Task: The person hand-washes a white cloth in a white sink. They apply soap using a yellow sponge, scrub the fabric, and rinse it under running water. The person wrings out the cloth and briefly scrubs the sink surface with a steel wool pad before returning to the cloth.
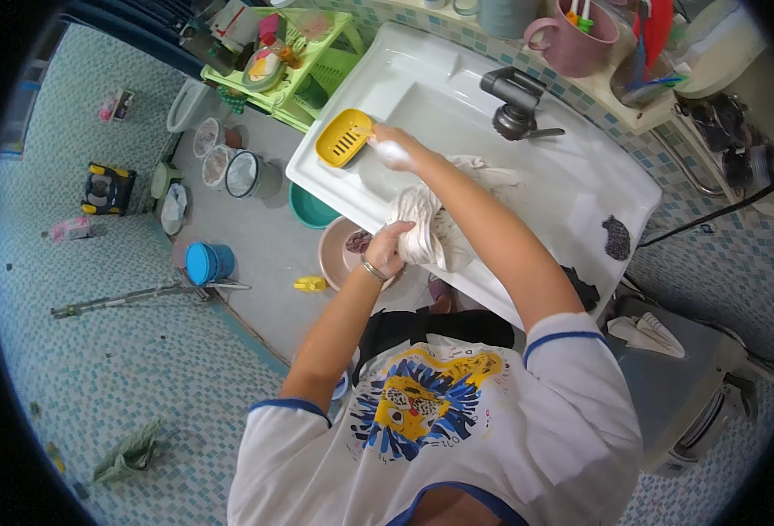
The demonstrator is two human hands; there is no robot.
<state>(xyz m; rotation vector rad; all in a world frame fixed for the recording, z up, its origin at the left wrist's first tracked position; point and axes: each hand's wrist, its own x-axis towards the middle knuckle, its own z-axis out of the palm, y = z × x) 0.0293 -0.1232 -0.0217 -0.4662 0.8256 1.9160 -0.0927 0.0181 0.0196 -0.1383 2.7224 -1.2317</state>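
Yellow soap dish (pixel 345 138) sits on the left end of the white sink (pixel 597 202), just left of the fingertips of the right hand (pixel 395 147). Dish long axis runs near-left to far-right. Right hand is the nearer one: foam on it, fingers reaching over the dish's right rim, can't tell if they pinch anything. Left hand (pixel 387 250) is nearer the body, fingers closed round a bunched white cloth (pixel 419 223) at the sink's near edge, cloth trailing far-right into the basin
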